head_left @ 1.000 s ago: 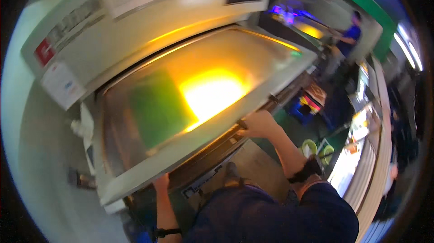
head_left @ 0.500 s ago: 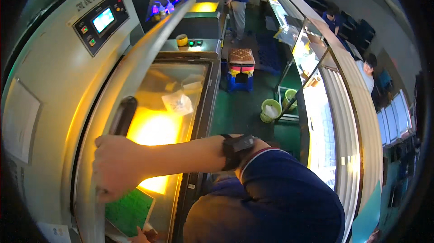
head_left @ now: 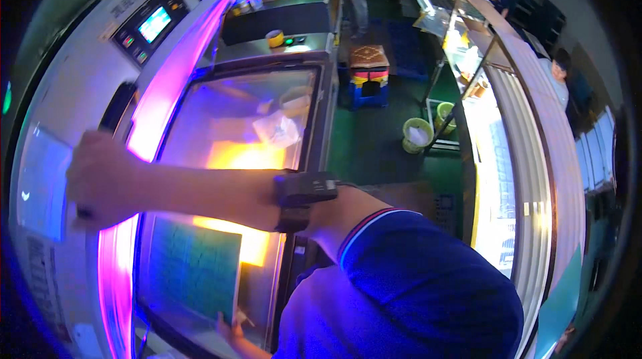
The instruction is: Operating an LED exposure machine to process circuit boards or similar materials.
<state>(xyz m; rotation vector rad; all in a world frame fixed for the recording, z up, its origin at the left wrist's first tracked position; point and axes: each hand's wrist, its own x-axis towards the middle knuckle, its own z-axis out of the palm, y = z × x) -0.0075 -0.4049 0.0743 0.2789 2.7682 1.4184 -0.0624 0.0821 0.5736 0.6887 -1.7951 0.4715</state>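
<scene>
My right arm, with a black device strapped to its wrist, reaches left across a glass-topped machine bed (head_left: 234,101). My right hand (head_left: 107,178) is closed around the black handle (head_left: 119,106) of the raised lid (head_left: 160,125), whose inner side glows pink and violet. On the bed's near end lies a dark green panel (head_left: 194,269) with a pale right edge. My left hand (head_left: 234,332) is at the panel's lower right corner, its fingers closed on that corner. Yellow light (head_left: 247,157) shines up through the glass. A crumpled clear piece (head_left: 275,130) rests farther up the bed.
A control panel with a lit screen (head_left: 155,23) is on the machine's left side. A yellow tape roll (head_left: 275,39) sits beyond the bed. A blue stool (head_left: 369,85), green baskets (head_left: 418,135) and a long lit rack (head_left: 495,178) stand right. Other people are farther off.
The lid has swung further up and left, with my right hand on its handle. Its inner side now glows pink and violet. The green panel appears darker, and more of it shows.
</scene>
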